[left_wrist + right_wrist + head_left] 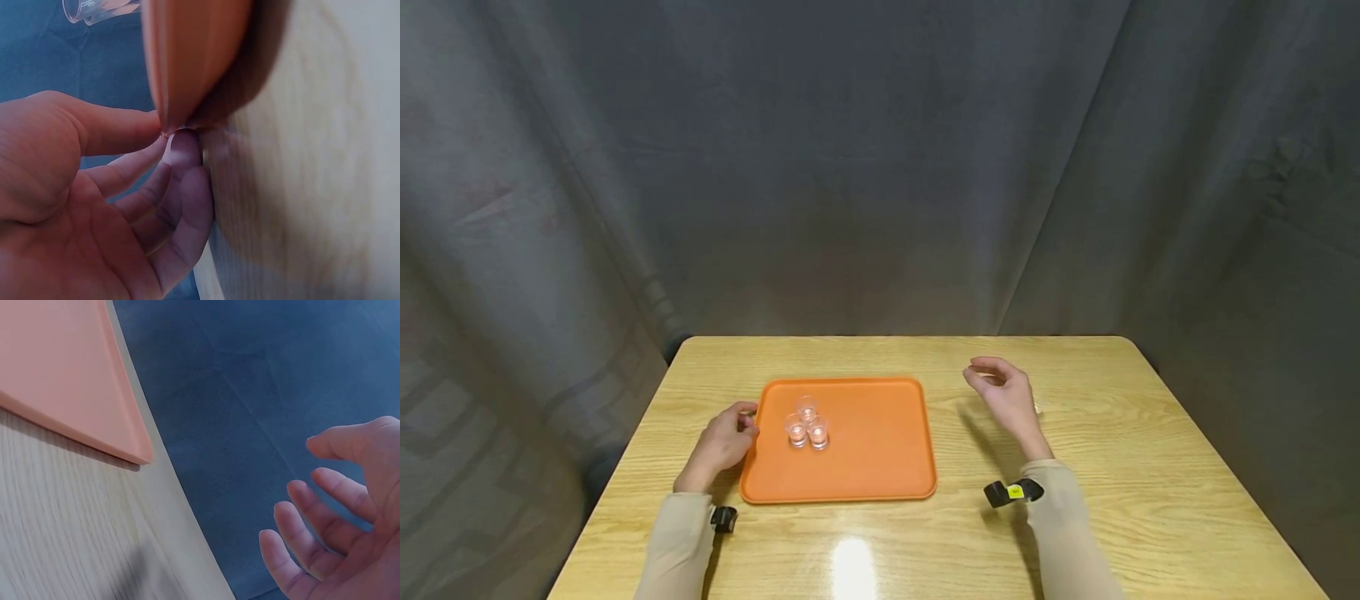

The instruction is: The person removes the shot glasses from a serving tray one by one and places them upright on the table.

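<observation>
An orange tray lies on the wooden table. Three small clear cups stand close together on its left part. My left hand is at the tray's left edge. In the left wrist view, the thumb meets the rim from above while the curled fingers come under it, pinching the edge. To the right of the tray, my right hand hovers above the table, holding nothing. Its fingers are spread and loosely bent in the right wrist view.
A small clear object shows partly behind the right hand; its kind cannot be made out. The wooden table extends around the tray. Grey curtains hang behind the table and along both sides.
</observation>
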A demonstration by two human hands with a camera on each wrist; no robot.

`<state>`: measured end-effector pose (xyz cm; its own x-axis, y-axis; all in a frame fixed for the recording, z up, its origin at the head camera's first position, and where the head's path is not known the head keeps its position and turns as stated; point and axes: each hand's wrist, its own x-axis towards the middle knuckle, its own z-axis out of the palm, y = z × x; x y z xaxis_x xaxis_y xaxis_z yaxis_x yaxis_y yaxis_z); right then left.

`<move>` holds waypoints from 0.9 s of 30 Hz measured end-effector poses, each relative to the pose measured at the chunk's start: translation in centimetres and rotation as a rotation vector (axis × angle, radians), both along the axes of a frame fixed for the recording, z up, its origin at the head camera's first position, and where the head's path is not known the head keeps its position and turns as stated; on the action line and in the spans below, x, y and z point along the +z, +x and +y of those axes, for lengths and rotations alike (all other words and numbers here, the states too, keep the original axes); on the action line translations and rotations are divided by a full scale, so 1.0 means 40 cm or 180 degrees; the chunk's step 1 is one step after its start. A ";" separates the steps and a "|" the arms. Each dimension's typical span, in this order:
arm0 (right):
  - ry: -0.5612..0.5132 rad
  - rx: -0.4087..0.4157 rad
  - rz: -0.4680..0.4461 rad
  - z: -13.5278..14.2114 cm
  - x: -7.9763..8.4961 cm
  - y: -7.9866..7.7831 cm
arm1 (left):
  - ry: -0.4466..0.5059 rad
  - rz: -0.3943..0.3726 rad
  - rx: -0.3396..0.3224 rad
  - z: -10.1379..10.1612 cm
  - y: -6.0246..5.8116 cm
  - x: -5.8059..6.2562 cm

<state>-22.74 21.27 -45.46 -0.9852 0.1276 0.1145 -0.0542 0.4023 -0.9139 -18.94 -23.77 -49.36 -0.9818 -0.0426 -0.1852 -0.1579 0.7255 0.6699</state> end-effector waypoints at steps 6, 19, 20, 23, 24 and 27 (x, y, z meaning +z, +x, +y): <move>-0.0042 0.0187 -0.0046 -0.029 -0.007 -0.005 | -0.0011 0.0112 -0.0030 -0.006 0.001 -0.004; 0.0153 0.0687 -0.0090 -0.127 -0.030 -0.011 | -0.0006 0.0073 0.0007 -0.003 0.002 -0.005; 0.0158 0.0724 -0.0091 -0.136 -0.032 -0.011 | -0.0011 0.0073 0.0008 -0.004 0.002 -0.006; 0.0193 0.0830 -0.0107 -0.162 -0.040 -0.009 | -0.0016 0.0064 0.0006 -0.004 0.002 -0.006; 0.0194 0.0861 -0.0107 -0.171 -0.042 -0.009 | -0.0017 0.0065 0.0003 -0.004 0.001 -0.006; 0.0192 0.0928 -0.0108 -0.199 -0.047 -0.009 | -0.0023 0.0081 -0.0001 -0.004 0.000 -0.008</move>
<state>-23.10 13.32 -47.36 -0.9827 -0.1674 0.0798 -0.1454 0.4278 -0.8921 -18.92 -23.93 -49.68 -0.9862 -0.0437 -0.1599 -0.1408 0.7303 0.6685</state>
